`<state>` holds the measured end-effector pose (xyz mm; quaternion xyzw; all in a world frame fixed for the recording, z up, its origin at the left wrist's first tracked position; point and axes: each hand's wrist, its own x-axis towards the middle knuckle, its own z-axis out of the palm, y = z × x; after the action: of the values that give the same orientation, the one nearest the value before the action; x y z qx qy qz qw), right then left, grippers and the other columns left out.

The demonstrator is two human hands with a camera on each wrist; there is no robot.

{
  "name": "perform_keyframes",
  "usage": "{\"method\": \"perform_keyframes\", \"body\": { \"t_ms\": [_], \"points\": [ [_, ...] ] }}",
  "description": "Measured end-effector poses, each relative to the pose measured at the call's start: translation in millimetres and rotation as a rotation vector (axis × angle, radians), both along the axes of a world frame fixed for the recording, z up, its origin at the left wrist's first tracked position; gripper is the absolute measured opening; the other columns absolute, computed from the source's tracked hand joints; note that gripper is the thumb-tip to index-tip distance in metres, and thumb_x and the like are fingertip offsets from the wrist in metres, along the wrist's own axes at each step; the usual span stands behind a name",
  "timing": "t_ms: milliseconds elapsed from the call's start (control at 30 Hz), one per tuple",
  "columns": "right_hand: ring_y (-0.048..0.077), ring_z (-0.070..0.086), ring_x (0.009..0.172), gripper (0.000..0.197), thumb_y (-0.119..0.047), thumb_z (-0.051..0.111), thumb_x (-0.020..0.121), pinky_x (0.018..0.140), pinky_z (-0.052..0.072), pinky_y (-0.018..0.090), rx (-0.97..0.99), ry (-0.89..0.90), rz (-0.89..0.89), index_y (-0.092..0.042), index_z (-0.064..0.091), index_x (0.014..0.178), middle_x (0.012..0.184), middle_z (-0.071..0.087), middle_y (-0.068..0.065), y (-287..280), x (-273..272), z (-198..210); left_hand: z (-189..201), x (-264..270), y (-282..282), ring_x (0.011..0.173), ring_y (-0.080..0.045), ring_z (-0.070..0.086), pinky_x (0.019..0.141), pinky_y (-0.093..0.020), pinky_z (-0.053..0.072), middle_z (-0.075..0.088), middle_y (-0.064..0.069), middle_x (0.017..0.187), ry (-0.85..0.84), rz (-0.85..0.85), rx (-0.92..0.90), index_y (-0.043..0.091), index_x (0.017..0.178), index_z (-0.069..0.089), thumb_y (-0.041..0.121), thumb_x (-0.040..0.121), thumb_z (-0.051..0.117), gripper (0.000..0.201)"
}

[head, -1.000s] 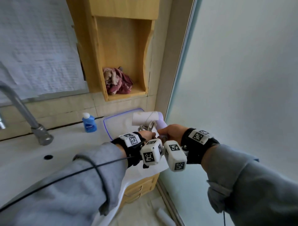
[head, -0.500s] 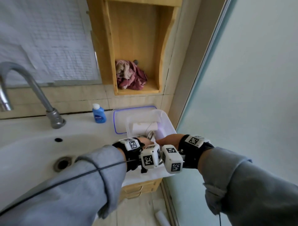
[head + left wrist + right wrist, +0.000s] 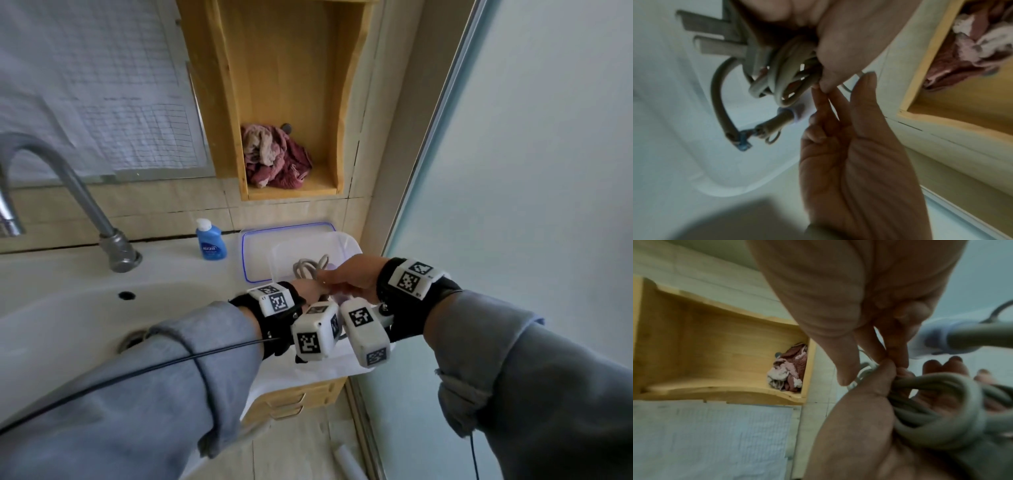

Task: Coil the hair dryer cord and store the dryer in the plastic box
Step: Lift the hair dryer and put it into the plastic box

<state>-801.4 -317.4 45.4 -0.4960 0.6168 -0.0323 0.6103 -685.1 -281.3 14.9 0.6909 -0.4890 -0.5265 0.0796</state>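
Lowering: cord coil (image 3: 310, 268) and dryer (image 3: 797, 109), earlier above the plastic box (image 3: 346, 240), now sit inside it.
Right hand (image 3: 352, 278): fingers curled round coil.
Left hand (image 3: 855, 154): fingers mostly straight, empty, tips touching the right thumb.
Remaining: release, likely.

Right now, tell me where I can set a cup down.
Bare counter lies between faucet base and blue bottle. Crowded: the plastic box, where the right hand grips the coiled cord beside the left hand.

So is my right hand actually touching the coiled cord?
Touching. The right wrist view shows the right hand with thumb and fingers curled round the coiled cord.
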Motion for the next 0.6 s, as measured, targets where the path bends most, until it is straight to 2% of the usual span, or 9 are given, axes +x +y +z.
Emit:
{"method": "perform_keyframes", "body": {
  "t_ms": [67, 133, 200, 267, 333, 400, 433, 533, 600],
  "points": [
    [0.014, 0.056, 0.046, 0.023, -0.026, 0.065, 0.086, 0.049, 0.046, 0.023, 0.053, 0.000, -0.009, -0.007, 0.055, 0.078, 0.065, 0.060, 0.008, -0.9, 6.3, -2.3, 6.3, -2.8, 2.5, 0.122, -0.025, 0.051, 0.100, -0.026, 0.039, 0.059, -0.012, 0.124, 0.092, 0.015, 0.014, -0.001, 0.137, 0.042, 0.017, 0.099, 0.038, 0.042],
    [0.016, 0.060, 0.051, 0.022, -0.027, 0.062, 0.087, 0.055, 0.049, 0.027, 0.085, -0.013, 0.004, -0.006, 0.057, 0.085, 0.066, 0.065, 0.007, -0.6, 10.4, -1.3, 11.6, -5.6, 5.2, 0.098, -0.028, 0.055, 0.092, -0.032, 0.046, 0.058, -0.012, 0.092, 0.142, 0.037, 0.077, -0.003, 0.123, 0.052, 0.016, 0.099, 0.036, 0.034],
    [0.015, 0.062, 0.059, 0.030, -0.031, 0.061, 0.087, 0.064, 0.050, 0.028, 0.081, 0.005, 0.040, -0.003, 0.061, 0.098, 0.071, 0.069, 0.006, -1.6, 13.4, -0.5, 10.0, -6.5, 7.3, 0.091, -0.038, 0.055, 0.097, -0.045, 0.042, 0.057, -0.027, 0.097, 0.173, -0.009, 0.150, -0.001, 0.105, 0.056, 0.016, 0.100, 0.032, 0.030],
    [0.017, 0.062, 0.071, 0.040, -0.035, 0.061, 0.087, 0.079, 0.049, 0.029, 0.082, 0.016, 0.087, -0.004, 0.058, 0.111, 0.087, 0.068, 0.008, -1.8, 14.0, -0.2, 9.6, -3.0, 7.7, 0.084, -0.034, 0.056, 0.098, -0.049, 0.043, 0.058, -0.024, 0.093, 0.177, -0.010, 0.187, 0.003, 0.094, 0.057, 0.027, 0.095, 0.041, 0.029],
    [0.018, 0.066, 0.079, 0.040, -0.034, 0.063, 0.085, 0.090, 0.049, 0.032, 0.068, 0.005, 0.087, -0.004, 0.059, 0.110, 0.092, 0.073, 0.010, -0.5, 13.2, 1.2, 8.5, 0.3, 8.6, 0.080, -0.030, 0.057, 0.082, -0.040, 0.050, 0.061, -0.018, 0.089, 0.143, -0.023, 0.191, 0.004, 0.092, 0.056, 0.033, 0.091, 0.044, 0.031],
    [0.025, 0.062, 0.093, 0.046, -0.030, 0.066, 0.083, 0.099, 0.046, 0.038, 0.071, -0.033, 0.008, 0.001, 0.059, 0.117, 0.108, 0.069, 0.017, 1.1, 12.6, 1.9, 10.9, 2.1, 10.2, 0.060, -0.022, 0.058, 0.060, -0.028, 0.043, 0.064, -0.010, 0.066, 0.066, -0.051, 0.155, 0.005, 0.075, 0.052, 0.027, 0.095, 0.039, 0.032],
    [0.026, 0.060, 0.093, 0.047, -0.027, 0.066, 0.084, 0.097, 0.046, 0.038, 0.064, -0.049, -0.003, 0.002, 0.058, 0.120, 0.109, 0.067, 0.018, 1.9, 13.0, 0.9, 10.6, 2.6, 9.9, 0.053, -0.016, 0.055, 0.055, -0.025, 0.039, 0.060, -0.005, 0.059, 0.048, -0.039, 0.138, 0.009, 0.069, 0.048, 0.023, 0.096, 0.037, 0.033],
    [0.022, 0.058, 0.077, 0.048, -0.022, 0.064, 0.085, 0.077, 0.050, 0.031, -0.040, 0.029, 0.074, 0.004, 0.054, 0.125, 0.090, 0.062, 0.012, 1.2, 18.6, -0.6, 11.5, 6.9, 9.9, 0.061, -0.009, 0.046, 0.056, -0.021, 0.042, 0.047, 0.003, 0.071, 0.003, -0.096, 0.072, 0.022, 0.067, 0.040, 0.020, 0.098, 0.037, 0.031],
    [0.023, 0.057, 0.075, 0.049, -0.021, 0.067, 0.083, 0.073, 0.049, 0.032, -0.051, 0.060, 0.070, 0.004, 0.054, 0.124, 0.089, 0.061, 0.013, -0.7, 23.3, -1.6, 9.9, 13.0, 8.0, 0.062, -0.006, 0.044, 0.054, -0.016, 0.043, 0.044, 0.006, 0.071, -0.042, -0.104, 0.030, 0.025, 0.066, 0.039, 0.020, 0.097, 0.042, 0.031]
  ]
}}
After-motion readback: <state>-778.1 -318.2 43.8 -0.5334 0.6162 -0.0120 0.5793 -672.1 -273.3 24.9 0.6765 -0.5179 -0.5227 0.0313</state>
